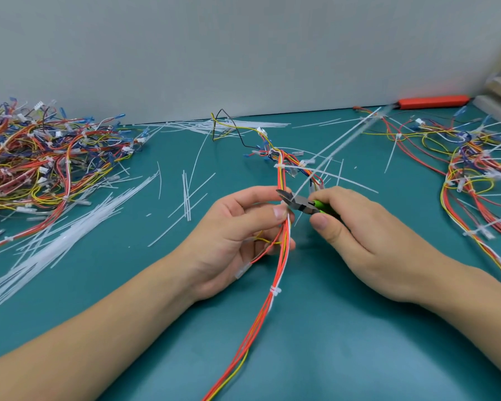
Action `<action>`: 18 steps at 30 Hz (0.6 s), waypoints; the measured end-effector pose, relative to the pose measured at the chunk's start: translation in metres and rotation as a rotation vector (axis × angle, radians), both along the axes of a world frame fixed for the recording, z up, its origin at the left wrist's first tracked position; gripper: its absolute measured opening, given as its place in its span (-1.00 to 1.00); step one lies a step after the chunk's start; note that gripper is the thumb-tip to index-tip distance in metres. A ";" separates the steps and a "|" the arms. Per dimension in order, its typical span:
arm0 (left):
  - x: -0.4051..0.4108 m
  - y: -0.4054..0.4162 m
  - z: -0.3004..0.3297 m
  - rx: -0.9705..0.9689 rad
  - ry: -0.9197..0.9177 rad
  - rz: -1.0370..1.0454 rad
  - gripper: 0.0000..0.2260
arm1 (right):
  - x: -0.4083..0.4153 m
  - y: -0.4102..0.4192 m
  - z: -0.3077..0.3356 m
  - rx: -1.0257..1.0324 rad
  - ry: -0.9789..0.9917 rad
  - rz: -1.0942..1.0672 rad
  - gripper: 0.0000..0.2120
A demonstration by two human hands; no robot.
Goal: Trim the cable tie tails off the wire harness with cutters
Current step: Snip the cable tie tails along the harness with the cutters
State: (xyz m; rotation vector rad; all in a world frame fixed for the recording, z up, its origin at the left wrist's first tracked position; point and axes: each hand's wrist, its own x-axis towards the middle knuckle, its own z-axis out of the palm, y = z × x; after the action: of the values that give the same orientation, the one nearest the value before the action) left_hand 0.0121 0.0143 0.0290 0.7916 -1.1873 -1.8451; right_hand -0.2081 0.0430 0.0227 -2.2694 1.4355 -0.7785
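Observation:
A wire harness [272, 308] of red, orange, yellow and white wires runs from the bottom edge up through the middle of the table. My left hand [237, 235] pinches it between thumb and fingers. My right hand [356, 233] grips green-handled cutters [301, 202], whose metal jaws point left and sit against the harness just above my left thumb. A long white cable tie tail [342, 143] slants up to the right from the harness near the jaws. A white trimmed tie [275, 290] wraps the harness lower down.
A heap of harnesses [41, 160] lies at the far left, another [469, 169] at the right. Cut white tie tails [55, 238] litter the teal mat [315, 342]. An orange tool [434, 101] lies against the grey back wall.

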 end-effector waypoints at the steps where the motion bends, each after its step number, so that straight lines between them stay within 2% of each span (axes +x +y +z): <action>1: 0.000 0.000 0.000 0.009 -0.001 0.003 -0.71 | 0.000 -0.001 0.000 -0.008 0.004 -0.011 -0.61; 5: 0.000 0.001 0.002 0.026 -0.004 0.006 -0.72 | 0.002 -0.002 0.002 -0.039 0.045 -0.030 -0.56; 9: 0.000 0.004 0.006 0.042 -0.021 0.005 -0.83 | 0.001 -0.001 0.008 -0.031 0.001 -0.023 -0.60; 12: 0.000 0.007 0.008 0.065 -0.007 -0.010 -0.89 | -0.002 -0.001 0.013 0.012 -0.028 0.000 -0.63; 15: 0.000 0.008 0.010 0.081 0.024 -0.046 -0.92 | -0.004 0.000 0.017 0.072 -0.057 0.010 -0.58; 18: -0.001 0.008 0.013 0.085 0.038 -0.080 -0.91 | -0.003 0.000 0.022 0.173 -0.155 0.046 -0.59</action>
State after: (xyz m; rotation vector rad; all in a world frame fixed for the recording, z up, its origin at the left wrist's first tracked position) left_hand 0.0114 0.0228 0.0416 0.7621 -1.1380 -1.9789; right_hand -0.2111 0.0434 0.0444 -2.0583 1.3212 -0.7669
